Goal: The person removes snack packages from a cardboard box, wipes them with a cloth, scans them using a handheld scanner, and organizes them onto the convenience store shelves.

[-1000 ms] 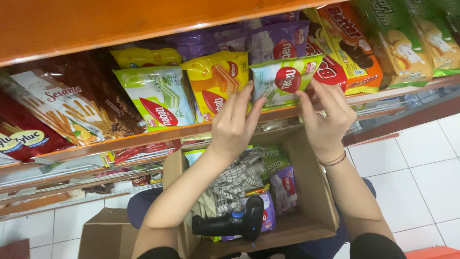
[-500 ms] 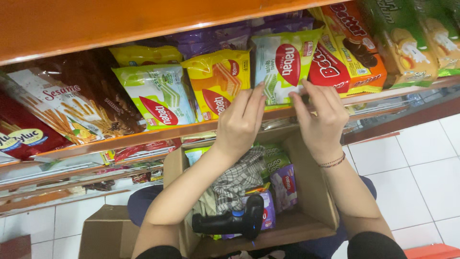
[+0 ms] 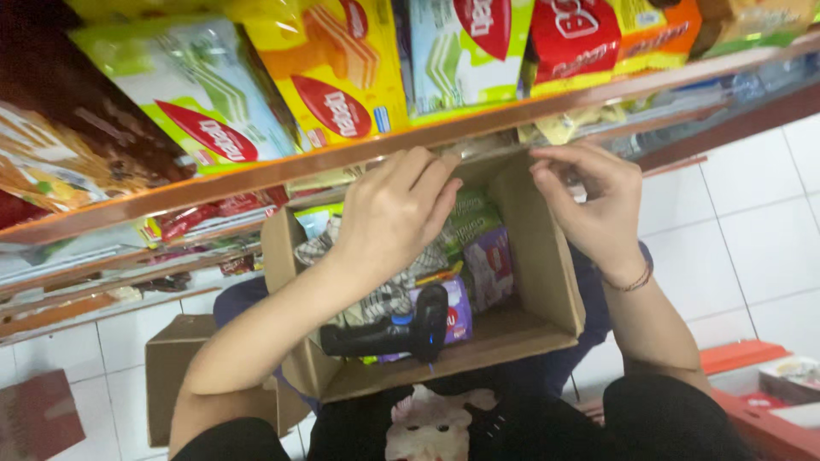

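Your left hand [image 3: 395, 213] rests curled over the near edge of the orange shelf [image 3: 256, 175], fingers [image 3: 431, 175] bent and gripping nothing I can see. Straight up at 12 o'clock from them stand the yellow wafer pack [image 3: 329, 72] and the green-and-white wafer pack [image 3: 453, 51], each upright with its long axis running away from you. Your left hand is the nearer to both.

At 6 o'clock under your hands sits the open cardboard box [image 3: 547, 256], holding purple and green snack packets [image 3: 487, 256] and a black handheld scanner [image 3: 393, 333] lying across its near side.

Your right hand [image 3: 598, 209] pinches at the shelf lip [image 3: 512, 158]; whether it holds anything, I cannot tell.
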